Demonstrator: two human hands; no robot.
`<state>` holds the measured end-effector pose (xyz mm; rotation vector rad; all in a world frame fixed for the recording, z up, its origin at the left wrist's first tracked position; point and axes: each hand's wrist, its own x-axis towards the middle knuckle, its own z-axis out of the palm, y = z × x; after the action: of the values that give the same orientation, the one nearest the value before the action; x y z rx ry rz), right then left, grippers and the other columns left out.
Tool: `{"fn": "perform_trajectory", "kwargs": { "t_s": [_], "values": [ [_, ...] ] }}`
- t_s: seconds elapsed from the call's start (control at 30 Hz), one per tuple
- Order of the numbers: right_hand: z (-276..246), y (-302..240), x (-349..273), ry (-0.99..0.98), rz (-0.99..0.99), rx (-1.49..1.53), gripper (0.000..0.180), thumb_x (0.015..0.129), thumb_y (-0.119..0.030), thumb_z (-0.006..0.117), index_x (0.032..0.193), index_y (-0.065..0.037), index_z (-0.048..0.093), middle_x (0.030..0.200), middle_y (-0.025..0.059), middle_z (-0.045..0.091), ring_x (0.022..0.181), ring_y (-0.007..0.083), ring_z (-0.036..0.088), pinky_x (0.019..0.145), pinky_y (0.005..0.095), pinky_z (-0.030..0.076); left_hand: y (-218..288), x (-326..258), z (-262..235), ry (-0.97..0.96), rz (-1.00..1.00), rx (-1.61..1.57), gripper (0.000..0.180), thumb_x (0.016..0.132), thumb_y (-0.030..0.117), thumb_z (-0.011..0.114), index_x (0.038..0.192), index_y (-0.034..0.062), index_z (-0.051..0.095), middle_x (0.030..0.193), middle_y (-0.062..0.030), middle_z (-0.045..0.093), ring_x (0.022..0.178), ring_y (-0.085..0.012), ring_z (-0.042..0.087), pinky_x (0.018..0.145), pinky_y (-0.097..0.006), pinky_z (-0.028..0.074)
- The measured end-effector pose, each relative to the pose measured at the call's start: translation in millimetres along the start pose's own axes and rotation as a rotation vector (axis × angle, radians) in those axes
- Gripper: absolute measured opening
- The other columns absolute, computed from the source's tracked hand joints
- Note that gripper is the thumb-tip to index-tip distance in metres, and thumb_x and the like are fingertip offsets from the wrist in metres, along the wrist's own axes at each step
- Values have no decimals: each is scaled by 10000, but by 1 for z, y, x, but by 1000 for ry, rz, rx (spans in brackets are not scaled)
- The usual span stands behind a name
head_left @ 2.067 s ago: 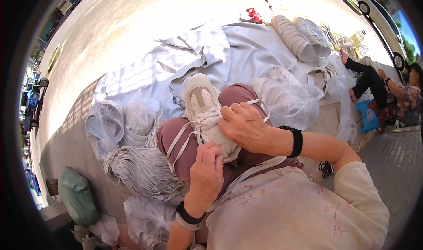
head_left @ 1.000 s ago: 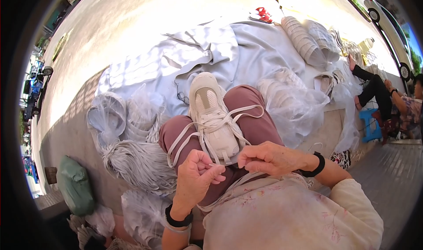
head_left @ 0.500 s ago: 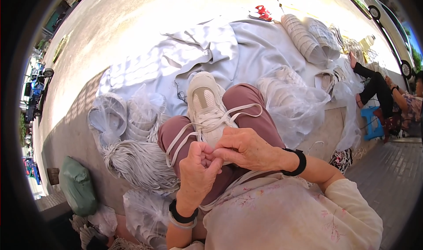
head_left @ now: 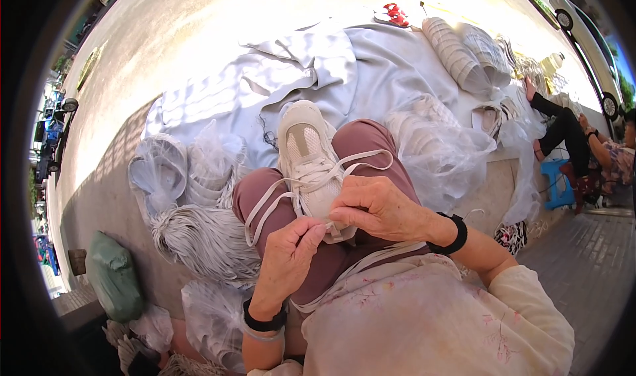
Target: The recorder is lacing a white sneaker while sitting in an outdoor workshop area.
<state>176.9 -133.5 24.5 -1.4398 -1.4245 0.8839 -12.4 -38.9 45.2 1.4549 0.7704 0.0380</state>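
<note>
A cream shoe (head_left: 305, 141) with a mesh toe stands between my knees, its toe pointing away from me. Flat off-white laces (head_left: 318, 172) run across its front, and loose loops of them spread over both thighs. My left hand (head_left: 289, 255) is closed at the near end of the shoe, thumb and forefinger pinched together. Beside it my right hand (head_left: 376, 207) is also pinched, its fingertips against the shoe's near opening. A small whitish bit shows between the fingertips, too small to name.
Bundled grey-white laces (head_left: 205, 243) lie left of my knee, beside bagged shoe parts (head_left: 159, 170). A pale sheet (head_left: 391, 64) covers the ground ahead. Clear plastic bags (head_left: 440, 154) lie to the right. A green sack (head_left: 114, 276) stands left; another person sits near a blue stool (head_left: 558, 185).
My hands, close together before, have drawn slightly apart, the left one moving down and left. The shoe's near opening and the whitish bit between my fingertips now show.
</note>
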Motion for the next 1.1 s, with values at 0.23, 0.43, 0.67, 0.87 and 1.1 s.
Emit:
{"fn": "perform_trajectory", "kwargs": {
  "t_s": [0.23, 0.43, 0.67, 0.87, 1.1],
  "values": [
    [-7, 13, -2, 35, -66, -107, 162, 878, -42, 575, 1028, -18, 633, 862, 147, 588, 780, 332, 590, 692, 393, 476, -12, 13, 0, 314, 187, 378, 159, 924, 176, 643, 931, 19, 660, 682, -100, 626, 600, -216, 594, 587, -319, 462],
    [2, 12, -3, 117, -77, -196, 215, 865, 19, 577, 1071, -33, 612, 889, 136, 598, 820, 336, 609, 729, 393, 499, -5, 22, -3, 427, 216, 632, 130, 900, 202, 637, 899, 78, 674, 711, -154, 653, 656, -352, 640, 606, -407, 476],
    [5, 17, 0, 78, -129, -405, 128, 852, -22, 565, 977, -47, 584, 921, 123, 534, 734, 328, 613, 624, 401, 524, 7, 28, -4, 343, 296, 874, 102, 898, 141, 586, 883, 44, 613, 783, -154, 620, 737, -352, 620, 633, -419, 471],
    [18, 23, 6, 173, -101, -466, 81, 815, -60, 603, 879, -48, 555, 891, 115, 500, 683, 292, 606, 575, 373, 526, 7, 38, -11, 199, 456, 923, 51, 883, 92, 561, 874, 42, 563, 821, -150, 551, 758, -374, 580, 641, -461, 457],
    [23, 28, 4, 193, -37, -506, 110, 850, -99, 654, 949, -72, 613, 899, 80, 514, 684, 275, 614, 574, 377, 514, 21, 53, -25, -24, 409, 1093, 54, 886, 87, 548, 868, 44, 574, 824, -148, 586, 792, -371, 604, 666, -456, 480]
  ]
}}
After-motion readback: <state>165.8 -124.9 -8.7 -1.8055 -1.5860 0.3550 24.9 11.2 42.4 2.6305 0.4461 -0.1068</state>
